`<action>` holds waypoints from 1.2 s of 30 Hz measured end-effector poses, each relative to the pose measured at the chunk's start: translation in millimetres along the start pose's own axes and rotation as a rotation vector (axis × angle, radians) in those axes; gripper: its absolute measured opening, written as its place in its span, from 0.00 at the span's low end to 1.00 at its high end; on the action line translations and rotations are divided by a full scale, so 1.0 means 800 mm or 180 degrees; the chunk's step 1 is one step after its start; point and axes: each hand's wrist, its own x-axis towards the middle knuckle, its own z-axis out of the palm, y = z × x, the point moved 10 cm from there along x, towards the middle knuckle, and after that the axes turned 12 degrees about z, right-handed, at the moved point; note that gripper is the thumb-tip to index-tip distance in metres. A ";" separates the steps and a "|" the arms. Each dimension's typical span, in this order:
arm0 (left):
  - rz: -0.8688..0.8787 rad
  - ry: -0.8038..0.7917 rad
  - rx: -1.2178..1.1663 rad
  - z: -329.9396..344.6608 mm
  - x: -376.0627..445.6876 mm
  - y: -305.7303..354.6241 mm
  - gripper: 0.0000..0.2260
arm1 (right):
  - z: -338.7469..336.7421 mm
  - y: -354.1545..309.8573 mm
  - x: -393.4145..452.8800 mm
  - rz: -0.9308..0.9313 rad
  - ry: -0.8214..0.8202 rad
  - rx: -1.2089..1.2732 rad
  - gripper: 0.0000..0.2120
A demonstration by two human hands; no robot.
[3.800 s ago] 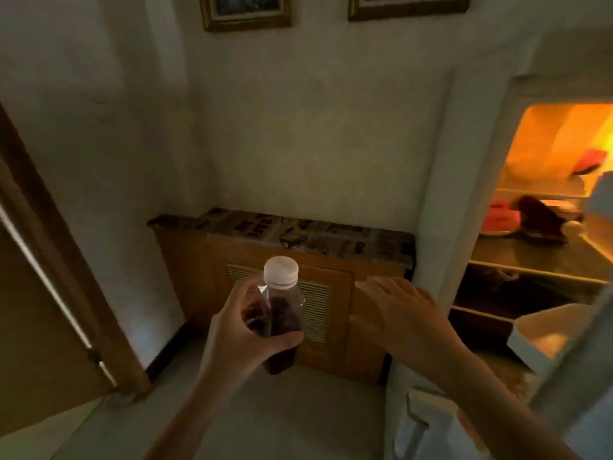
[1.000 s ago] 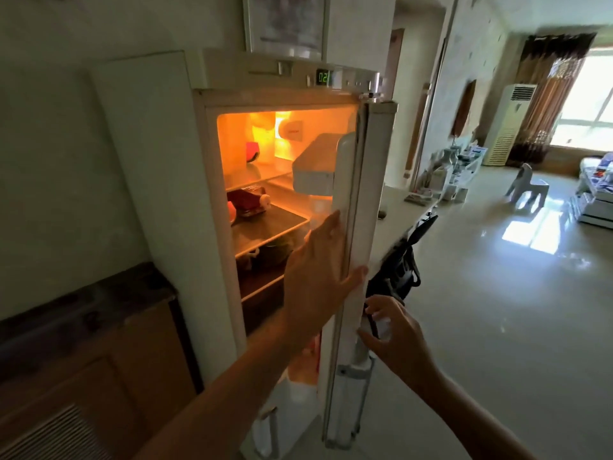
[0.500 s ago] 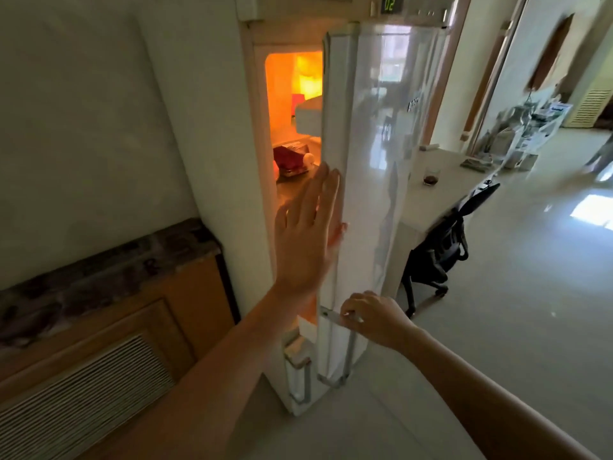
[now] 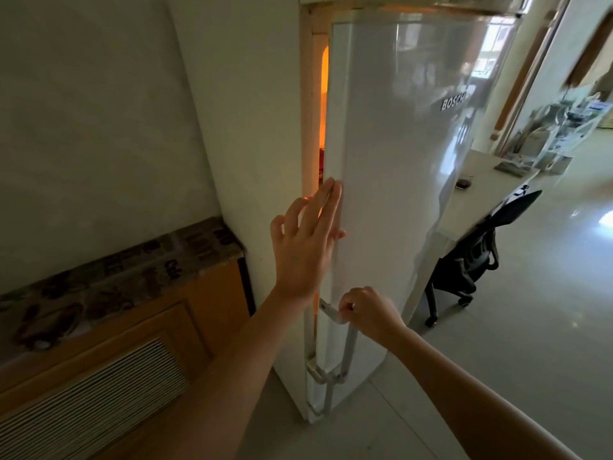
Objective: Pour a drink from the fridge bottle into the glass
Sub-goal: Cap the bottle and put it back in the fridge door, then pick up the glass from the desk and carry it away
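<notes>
The white fridge door point(image 4: 398, 161) stands almost shut, with only a narrow orange-lit gap point(image 4: 324, 94) left at its left edge. My left hand point(image 4: 306, 242) lies flat with spread fingers against that edge of the door. My right hand point(image 4: 366, 313) is closed around the top of the door handle point(image 4: 345, 346) lower down. A glass point(image 4: 462, 184) with dark liquid stands on the white table to the right of the fridge, blurred. No bottle is in view.
A wooden cabinet point(image 4: 116, 327) with a patterned top and a vent grille stands left of the fridge. A black office chair point(image 4: 477, 257) sits by the white table point(image 4: 491, 180). Shelves with clutter are at the far right.
The fridge door has swung nearly shut, hiding the shelves inside. My left hand stays pressed on its edge and my right hand keeps the handle. The bottle held 3.8 s ago is gone from view.
</notes>
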 end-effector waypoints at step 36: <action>-0.0308 -0.1967 -0.3496 0.027 -0.052 0.318 0.18 | -0.176 0.270 -0.362 0.1442 0.1521 0.0610 0.24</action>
